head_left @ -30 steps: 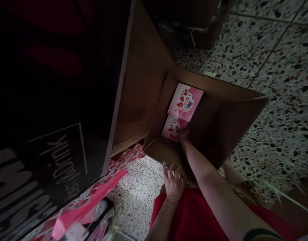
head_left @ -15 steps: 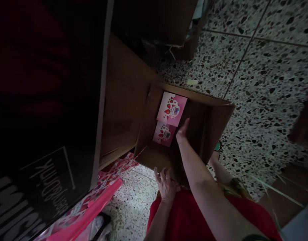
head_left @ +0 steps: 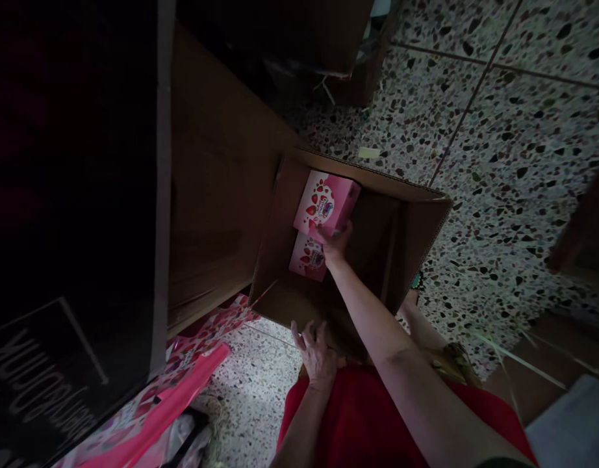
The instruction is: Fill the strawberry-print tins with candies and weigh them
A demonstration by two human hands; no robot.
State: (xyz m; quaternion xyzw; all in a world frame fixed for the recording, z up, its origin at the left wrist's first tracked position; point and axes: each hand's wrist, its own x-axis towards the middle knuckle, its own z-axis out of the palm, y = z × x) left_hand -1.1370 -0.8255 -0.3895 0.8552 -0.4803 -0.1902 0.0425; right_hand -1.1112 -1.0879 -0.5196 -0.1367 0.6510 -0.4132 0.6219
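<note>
Inside an open cardboard box (head_left: 416, 250) lie two pink and white cartons printed with strawberries. My right hand (head_left: 334, 244) reaches in and grips the upper strawberry carton (head_left: 321, 198), thumb on its printed face and fingers along its right side. That carton looks slightly tilted, with its right side showing. The lower strawberry carton (head_left: 305, 257) is partly covered by the upper one and by my hand. At the near rim of the cardboard box, my left hand (head_left: 316, 354) hooks its fingers over the edge.
A large dark carton with white lettering (head_left: 41, 390) stands at the left. Strawberry-printed packaging (head_left: 209, 331) and a pink strip (head_left: 182, 396) lie below it. Another cardboard box (head_left: 299, 39) is at the top. The speckled tile floor (head_left: 504, 214) extends right, with pale straps (head_left: 523, 361) lower right.
My right hand has moved left from the space beside the cartons and taken hold of the upper strawberry carton, which now tilts. My left hand stays at the box rim.
</note>
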